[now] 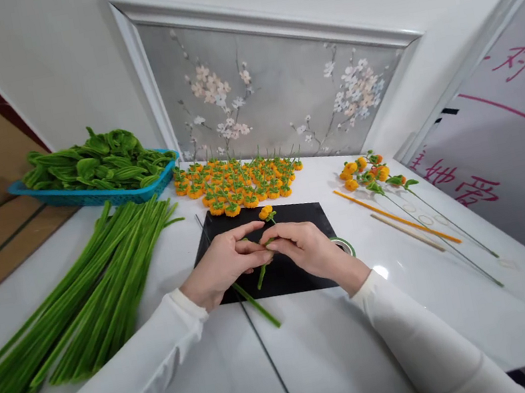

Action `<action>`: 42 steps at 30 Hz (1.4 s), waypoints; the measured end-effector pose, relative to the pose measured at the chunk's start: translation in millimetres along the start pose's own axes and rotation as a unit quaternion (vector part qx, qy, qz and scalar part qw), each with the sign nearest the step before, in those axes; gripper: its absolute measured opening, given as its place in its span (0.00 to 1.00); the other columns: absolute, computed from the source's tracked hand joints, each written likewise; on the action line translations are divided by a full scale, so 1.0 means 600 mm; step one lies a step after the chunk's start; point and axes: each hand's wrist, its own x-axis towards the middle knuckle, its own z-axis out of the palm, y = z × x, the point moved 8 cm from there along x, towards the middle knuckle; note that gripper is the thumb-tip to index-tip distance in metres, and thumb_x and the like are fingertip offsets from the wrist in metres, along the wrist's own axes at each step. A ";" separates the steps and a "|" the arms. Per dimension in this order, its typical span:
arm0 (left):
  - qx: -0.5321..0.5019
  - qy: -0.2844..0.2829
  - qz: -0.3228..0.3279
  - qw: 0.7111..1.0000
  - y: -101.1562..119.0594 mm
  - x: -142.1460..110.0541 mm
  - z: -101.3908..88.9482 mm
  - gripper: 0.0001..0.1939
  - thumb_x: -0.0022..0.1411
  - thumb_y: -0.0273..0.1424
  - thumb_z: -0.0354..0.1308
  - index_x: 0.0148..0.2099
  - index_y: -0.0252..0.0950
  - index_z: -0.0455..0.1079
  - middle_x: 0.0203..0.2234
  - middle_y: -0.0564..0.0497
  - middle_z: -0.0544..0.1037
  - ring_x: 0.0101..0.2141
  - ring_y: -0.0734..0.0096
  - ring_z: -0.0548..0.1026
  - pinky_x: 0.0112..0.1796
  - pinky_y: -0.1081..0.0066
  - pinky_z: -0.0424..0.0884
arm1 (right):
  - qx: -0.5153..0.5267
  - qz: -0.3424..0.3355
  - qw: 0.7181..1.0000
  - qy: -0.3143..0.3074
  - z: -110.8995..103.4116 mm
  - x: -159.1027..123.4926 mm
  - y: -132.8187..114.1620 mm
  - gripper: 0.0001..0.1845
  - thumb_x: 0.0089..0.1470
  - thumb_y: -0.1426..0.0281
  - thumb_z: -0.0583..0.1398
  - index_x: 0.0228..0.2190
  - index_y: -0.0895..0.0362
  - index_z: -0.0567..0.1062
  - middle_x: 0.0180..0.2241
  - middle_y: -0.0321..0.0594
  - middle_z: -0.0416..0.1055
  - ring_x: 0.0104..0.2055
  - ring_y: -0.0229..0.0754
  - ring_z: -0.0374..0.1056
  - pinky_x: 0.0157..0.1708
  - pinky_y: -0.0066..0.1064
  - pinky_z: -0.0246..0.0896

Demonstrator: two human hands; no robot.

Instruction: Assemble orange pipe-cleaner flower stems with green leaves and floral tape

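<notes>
Left hand and right hand pinch a green chenille stem, grip narrow; orange chenille pumpkin at twelve o'clock.

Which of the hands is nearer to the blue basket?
Left. The left hand is over the black mat, nearer the person and right of the blue basket; the right hand is farther right.

Orange flower head: tufted, lobed, with green leaf pieces just below; stands above the fingers of both hands, its thin stem running down towards them. Green fuzzy strip: pinched in the fingers, lower end free, slanting down-left; upper portion partly hidden.
</notes>
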 end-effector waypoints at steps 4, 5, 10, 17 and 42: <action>0.009 -0.007 0.008 1.000 0.004 -0.003 0.007 0.33 0.47 0.29 0.67 0.56 0.35 0.63 0.24 0.54 0.79 0.26 0.73 0.72 0.25 0.75 0.61 | 0.014 -0.015 1.000 -0.015 0.003 -0.001 -0.004 0.08 0.58 0.74 0.54 0.34 0.55 0.73 0.36 0.37 0.72 0.37 0.37 0.67 0.40 0.27 0.61; 0.012 -0.010 0.010 1.000 0.007 -0.005 0.009 0.32 0.47 0.29 0.66 0.55 0.35 0.63 0.24 0.54 0.78 0.26 0.73 0.72 0.25 0.75 0.61 | 0.017 -0.019 0.999 -0.019 0.004 -0.001 -0.007 0.07 0.58 0.74 0.53 0.34 0.55 0.72 0.36 0.38 0.71 0.38 0.37 0.67 0.40 0.27 0.60; 0.028 0.000 0.002 1.000 0.008 -0.011 0.005 0.32 0.47 0.29 0.66 0.54 0.35 0.61 0.24 0.54 0.79 0.25 0.73 0.73 0.27 0.74 0.65 | -0.014 -0.011 0.999 -0.045 0.011 -0.003 -0.008 0.07 0.59 0.75 0.53 0.33 0.56 0.71 0.30 0.34 0.68 0.31 0.35 0.64 0.34 0.24 0.58; 0.080 0.035 0.057 0.995 0.010 -0.008 -0.004 0.27 0.46 0.27 0.64 0.50 0.35 0.63 0.23 0.54 0.79 0.29 0.67 0.76 0.34 0.69 0.70 | -0.043 -0.010 0.998 -0.042 0.017 -0.003 -0.007 0.07 0.58 0.75 0.52 0.34 0.55 0.69 0.31 0.36 0.68 0.34 0.37 0.64 0.36 0.27 0.58; -0.107 0.033 0.007 0.994 -0.002 -0.018 0.005 0.09 0.47 0.30 0.67 0.33 0.35 0.77 0.27 0.52 0.78 0.29 0.75 0.72 0.33 0.73 0.67 | 0.052 0.108 0.992 0.051 -0.012 -0.024 0.021 0.06 0.55 0.67 0.58 0.34 0.57 0.72 0.25 0.36 0.71 0.25 0.36 0.68 0.26 0.26 0.63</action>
